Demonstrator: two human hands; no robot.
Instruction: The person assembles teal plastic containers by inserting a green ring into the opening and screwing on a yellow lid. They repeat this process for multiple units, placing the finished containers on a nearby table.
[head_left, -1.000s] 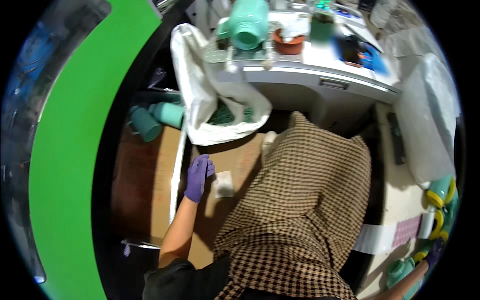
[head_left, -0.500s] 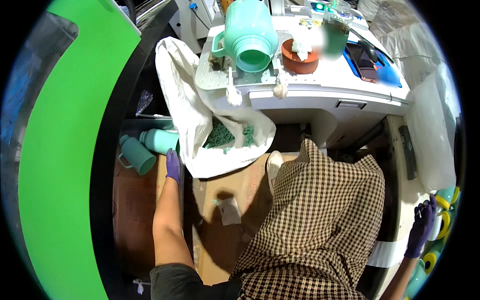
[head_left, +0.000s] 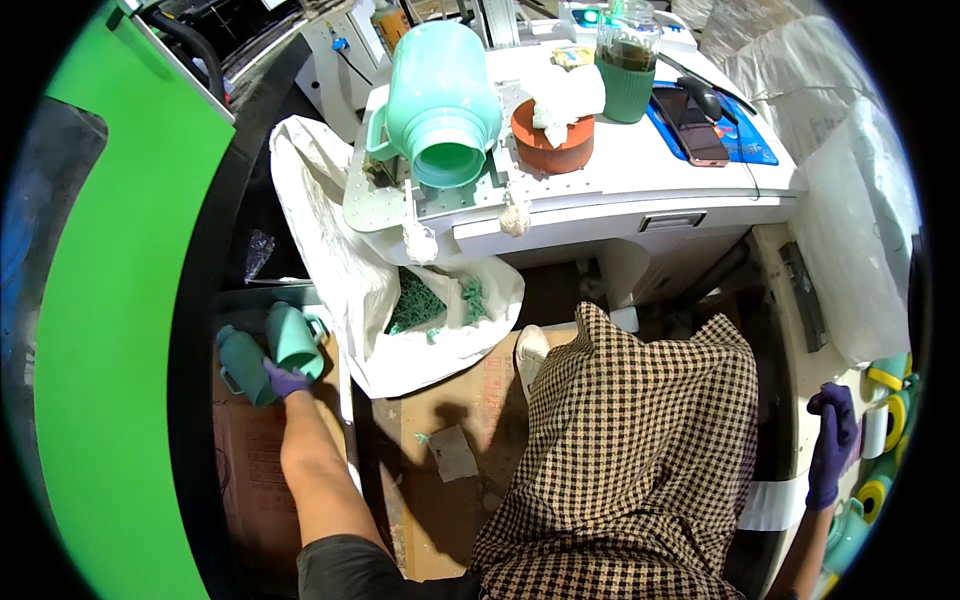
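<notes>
My left hand [head_left: 289, 380], in a purple glove, reaches into the carton on the left, between two mint-green jugs. Its fingers are stretched out against the lower side of the left jug [head_left: 243, 358] and not wrapped round it. The right jug [head_left: 292, 335] leans just above the hand, mouth down, its handle to the right. My right hand [head_left: 832, 440], gloved in purple too, is at the far right beside a white surface, its fingers curled. Anything inside them is hidden. Nearby, in a row, are mint-green bottles with yellow rings [head_left: 874, 495].
A white sack [head_left: 420, 370] holding green shreds stands beside the carton [head_left: 255, 450]. On the white workbench [head_left: 630, 185] are a large mint-green jug [head_left: 440, 90], a brown pot [head_left: 550, 150], a glass bottle in a green sleeve [head_left: 627, 85] and a phone [head_left: 695, 130]. A green panel [head_left: 110, 300] curves along the left.
My left hand has moved left and down, between the jugs. The right jug, lying sideways before, now points mouth down. My right fingers have curled. The view has shifted.
</notes>
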